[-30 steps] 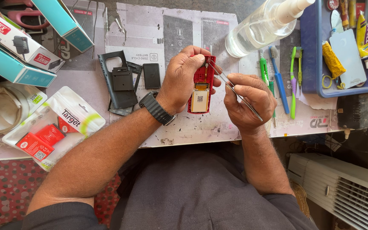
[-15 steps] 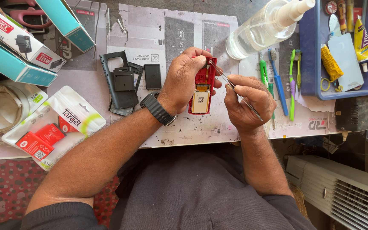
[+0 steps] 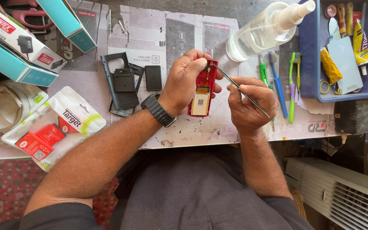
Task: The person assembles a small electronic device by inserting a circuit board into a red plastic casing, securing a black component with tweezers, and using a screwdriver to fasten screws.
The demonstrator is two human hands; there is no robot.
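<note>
— Where's the red phone [image 3: 202,91]?
— Mid-desk [image 3: 150,140], long axis running away from the person, left hand [image 3: 184,83] gripped around its top (back cover [image 3: 120,87] lies left).
— And right?
— Right hand [image 3: 248,104] pinches tweezers [image 3: 240,90], tip at the phone's top edge; toothbrushes [image 3: 286,81] crowd just beyond.

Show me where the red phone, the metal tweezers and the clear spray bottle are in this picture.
red phone [image 3: 202,102]: head view, on the pale label on its open back.
metal tweezers [image 3: 231,81]: head view, on the bare shaft above the right hand.
clear spray bottle [image 3: 260,30]: head view, on its clear body.
</note>
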